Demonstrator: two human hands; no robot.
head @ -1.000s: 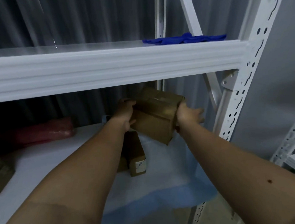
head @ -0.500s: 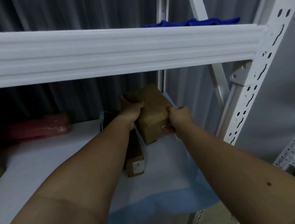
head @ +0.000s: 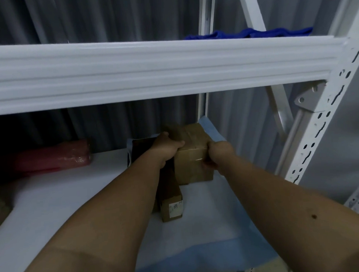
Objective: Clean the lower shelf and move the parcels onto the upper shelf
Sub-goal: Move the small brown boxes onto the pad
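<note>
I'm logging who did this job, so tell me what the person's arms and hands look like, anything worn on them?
Both forearms are bare as far as the frame shows: no sleeves, gloves, watch or bands. The left hand and right hand are bare too, with no rings that I can see on the visible fingers. The right forearm has a small dark round mark on its upper side. The left forearm carries no marking.

left hand (head: 168, 147), right hand (head: 218, 154), gripping parcel (head: 193, 155)

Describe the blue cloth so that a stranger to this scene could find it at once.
Start at the white shelving rack and find its upper shelf. Follow that shelf to its right end, by the upright post. The blue cloth lies flat there, the only deep blue thing and the only item seen on that shelf.
</note>
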